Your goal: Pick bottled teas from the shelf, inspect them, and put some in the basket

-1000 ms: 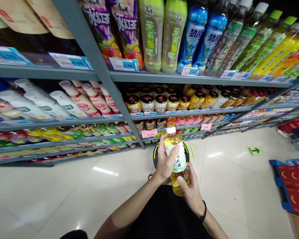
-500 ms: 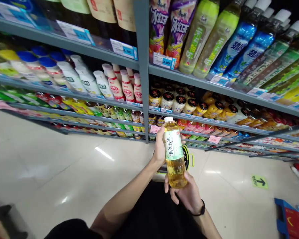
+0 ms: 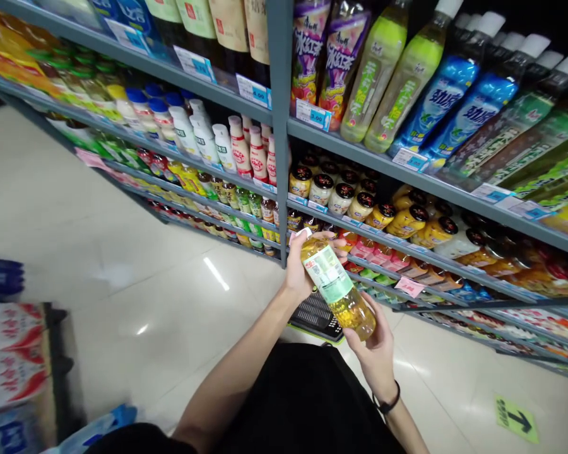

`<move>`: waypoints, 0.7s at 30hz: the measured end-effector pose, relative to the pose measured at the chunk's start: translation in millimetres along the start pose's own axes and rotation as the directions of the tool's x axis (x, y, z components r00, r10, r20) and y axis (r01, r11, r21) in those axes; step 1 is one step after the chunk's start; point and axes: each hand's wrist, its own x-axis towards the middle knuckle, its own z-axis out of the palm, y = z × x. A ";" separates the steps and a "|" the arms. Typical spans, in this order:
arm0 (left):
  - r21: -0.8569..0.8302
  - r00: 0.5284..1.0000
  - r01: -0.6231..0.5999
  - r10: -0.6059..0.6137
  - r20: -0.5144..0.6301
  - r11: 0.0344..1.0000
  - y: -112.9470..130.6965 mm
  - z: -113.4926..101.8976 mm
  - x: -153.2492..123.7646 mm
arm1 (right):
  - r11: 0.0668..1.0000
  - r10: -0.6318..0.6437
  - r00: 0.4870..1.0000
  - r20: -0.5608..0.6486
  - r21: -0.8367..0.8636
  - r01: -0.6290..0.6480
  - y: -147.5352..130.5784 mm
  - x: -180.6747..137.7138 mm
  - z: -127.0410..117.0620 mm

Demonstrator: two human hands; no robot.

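Bottle (image 3: 332,280) held; left hand (image 3: 297,272) round top; right hand (image 3: 377,354) base

We hold a tilted bottle (image 3: 330,277) of golden drink, pale green label facing up, our left hand (image 3: 298,271) around its capped end, our right hand (image 3: 376,353) at its base. Beneath it shows a black basket (image 3: 312,315). Ahead, grey shelves (image 3: 280,75) carry rows of drinks (image 3: 402,94) and black-lidded jars (image 3: 343,200).
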 end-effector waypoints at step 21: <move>0.304 0.985 -0.127 0.084 0.150 0.944 -172.3 93.2 -7.4 | 0.995 -0.080 0.997 -0.012 -0.056 0.079 24.1 -1.6 -205.6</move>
